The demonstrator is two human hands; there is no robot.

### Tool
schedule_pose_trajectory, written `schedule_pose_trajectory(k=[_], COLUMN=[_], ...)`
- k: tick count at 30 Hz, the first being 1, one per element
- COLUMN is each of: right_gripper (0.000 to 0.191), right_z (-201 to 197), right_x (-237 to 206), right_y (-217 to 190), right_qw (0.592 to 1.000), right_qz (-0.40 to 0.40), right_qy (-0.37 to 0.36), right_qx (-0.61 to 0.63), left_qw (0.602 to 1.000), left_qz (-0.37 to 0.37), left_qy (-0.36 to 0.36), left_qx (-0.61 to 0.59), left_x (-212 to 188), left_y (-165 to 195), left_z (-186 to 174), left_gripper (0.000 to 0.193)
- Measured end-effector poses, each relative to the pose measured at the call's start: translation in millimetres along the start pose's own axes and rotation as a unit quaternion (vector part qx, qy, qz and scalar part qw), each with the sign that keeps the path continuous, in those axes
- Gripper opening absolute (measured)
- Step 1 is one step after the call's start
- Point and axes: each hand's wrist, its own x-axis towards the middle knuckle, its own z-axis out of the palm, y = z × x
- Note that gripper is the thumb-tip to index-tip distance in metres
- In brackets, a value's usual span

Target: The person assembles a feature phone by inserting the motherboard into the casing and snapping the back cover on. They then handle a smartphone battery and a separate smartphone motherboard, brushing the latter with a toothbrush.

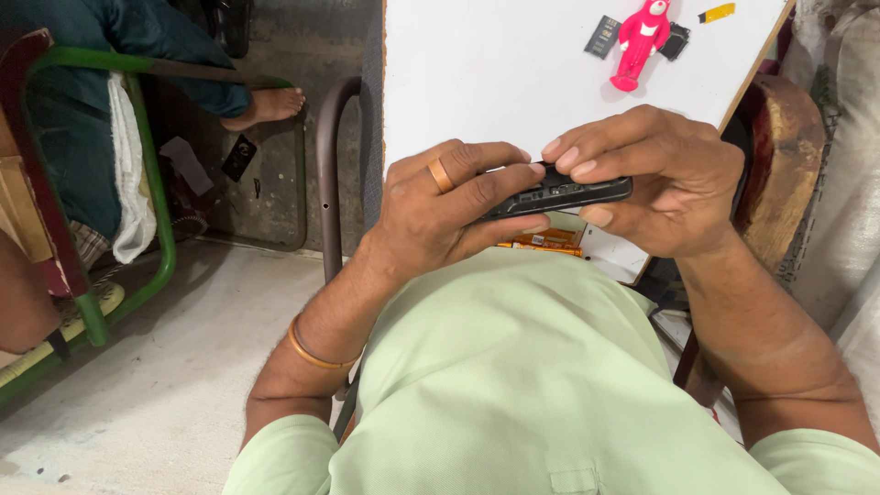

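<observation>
Head view: black phone (561,194) half hidden, pinched between left hand (449,215) and right hand (660,179).

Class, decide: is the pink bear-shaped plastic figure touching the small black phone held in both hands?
Apart: the head view shows bare white tabletop between figure and phone.

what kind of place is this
Probably a small phone repair stall: both hands grip an opened black phone over a white worktable with loose small black parts, bare concrete floor below.

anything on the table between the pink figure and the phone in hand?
Bare white table between pink figure and black phone, per the head view.
</observation>
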Motion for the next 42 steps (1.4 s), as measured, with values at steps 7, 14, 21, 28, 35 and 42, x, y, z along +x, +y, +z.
schedule_pose_trajectory(k=[7,14,21,28,35,42], right_gripper=[0.026,0.020,0.019,0.018,0.020,0.026], right_z=[4.4,11.1,10.4,0.5,1.8,6.6], right_x=[6.2,-6.2,-14.3,-7.4,-5.7,2.9], right_y=[1.9,4.4,12.6,7.6,6.3,3.3], right_qw=[0.997,0.996,0.999,0.997,0.996,0.999], right_qz=[-0.037,-0.040,0.004,0.005,0.013,0.010], right_qy=[-0.038,0.007,0.034,0.035,0.025,0.023], right_qx=[-0.050,-0.080,-0.027,0.069,0.084,-0.039], left_qw=[1.000,0.999,0.999,0.993,0.997,0.999], left_qz=[0.024,0.037,-0.008,-0.008,0.019,0.008], left_qy=[0.002,-0.010,0.030,0.033,0.023,0.040], left_qx=[0.015,0.027,-0.028,-0.116,-0.076,-0.020], left_x=[-1.1,3.0,3.6,-6.8,-11.2,-9.5], left_y=[0.2,2.3,4.4,-0.4,4.0,4.1], left_z=[4.7,3.2,7.7,-4.5,-7.8,-7.7], left_gripper=[0.034,0.031,0.029,0.040,0.038,0.037])
